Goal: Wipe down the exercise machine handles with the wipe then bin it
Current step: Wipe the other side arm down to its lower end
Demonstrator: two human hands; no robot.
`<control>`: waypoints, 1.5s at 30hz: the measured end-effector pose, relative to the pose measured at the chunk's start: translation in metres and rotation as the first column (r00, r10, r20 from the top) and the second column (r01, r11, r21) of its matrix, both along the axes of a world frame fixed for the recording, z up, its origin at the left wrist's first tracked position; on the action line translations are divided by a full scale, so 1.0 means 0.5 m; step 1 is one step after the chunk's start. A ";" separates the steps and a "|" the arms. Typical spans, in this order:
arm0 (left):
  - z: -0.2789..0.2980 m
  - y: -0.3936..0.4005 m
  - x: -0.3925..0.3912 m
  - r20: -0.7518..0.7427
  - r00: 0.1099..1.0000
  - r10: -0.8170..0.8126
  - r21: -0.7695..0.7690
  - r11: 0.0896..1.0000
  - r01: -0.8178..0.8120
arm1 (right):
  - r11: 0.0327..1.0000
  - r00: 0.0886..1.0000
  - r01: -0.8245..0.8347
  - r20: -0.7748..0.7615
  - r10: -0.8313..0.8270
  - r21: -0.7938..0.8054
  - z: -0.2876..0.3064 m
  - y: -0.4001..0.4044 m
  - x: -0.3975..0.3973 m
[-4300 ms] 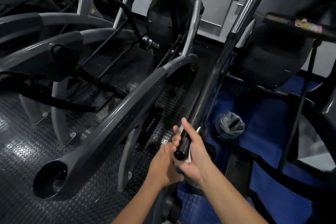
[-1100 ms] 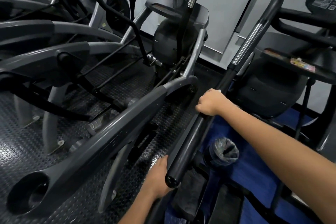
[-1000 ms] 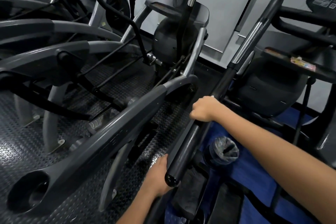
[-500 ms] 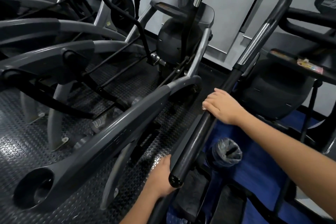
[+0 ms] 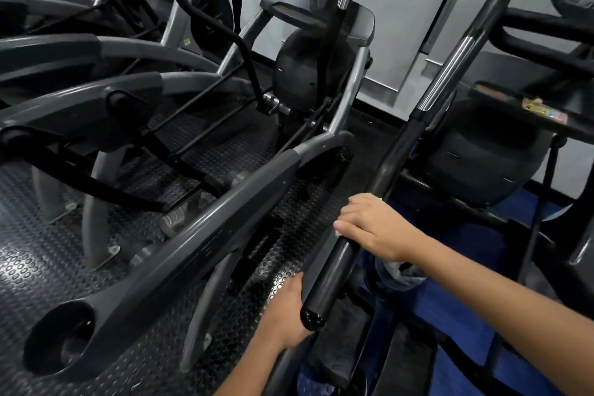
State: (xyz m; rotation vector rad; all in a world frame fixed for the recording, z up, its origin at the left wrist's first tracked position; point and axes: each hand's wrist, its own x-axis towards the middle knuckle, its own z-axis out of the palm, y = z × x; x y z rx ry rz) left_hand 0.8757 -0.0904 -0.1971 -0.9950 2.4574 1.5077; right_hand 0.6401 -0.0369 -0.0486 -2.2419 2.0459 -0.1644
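A long black handle [image 5: 324, 286] of the exercise machine slants from upper right down to its rounded end near me. My right hand [image 5: 369, 228] wraps around it partway down, fingers curled over the top. Only a white sliver of the wipe [image 5: 380, 200] shows at the hand's far edge; the rest is hidden under the palm. My left hand [image 5: 286, 315] grips a grey frame bar [image 5: 316, 262] just left of the handle's end, its fingertips hidden behind the bar. A small bin [image 5: 400, 275] lined with a clear bag stands on the blue floor beneath my right forearm.
A wide grey elliptical arm [image 5: 180, 260] crosses diagonally on my left over studded black matting [image 5: 29, 270]. More machines crowd the left and back. Another machine's black housing [image 5: 482, 157] and frame stand on the right. Black pedals [image 5: 340, 341] lie below the handle.
My right hand has slid down the handle toward its near end, after being higher up it half a second ago. My left hand has stayed on the grey bar.
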 end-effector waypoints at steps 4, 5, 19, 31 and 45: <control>-0.003 0.001 0.000 0.021 1.000 -0.016 -0.002 1.000 0.016 | 0.991 0.993 0.087 -0.074 -0.094 -0.100 0.001 -0.021 -0.084; -0.004 0.000 0.000 0.020 1.000 -0.017 -0.004 1.000 0.017 | 0.985 0.981 0.146 -0.118 -0.156 -0.089 0.007 -0.030 -0.111; 0.002 0.000 0.000 0.016 1.000 0.009 0.024 1.000 -0.010 | 0.942 0.945 0.204 -0.307 -0.118 0.267 0.033 -0.046 0.068; 0.007 -0.001 0.000 0.026 1.000 -0.004 0.014 1.000 0.004 | 0.931 0.904 0.358 -0.278 -0.325 0.076 0.033 -0.045 -0.121; 0.010 0.004 0.001 0.026 1.000 0.018 0.000 1.000 -0.018 | 0.997 0.997 0.067 0.042 -0.069 0.036 0.000 0.032 0.071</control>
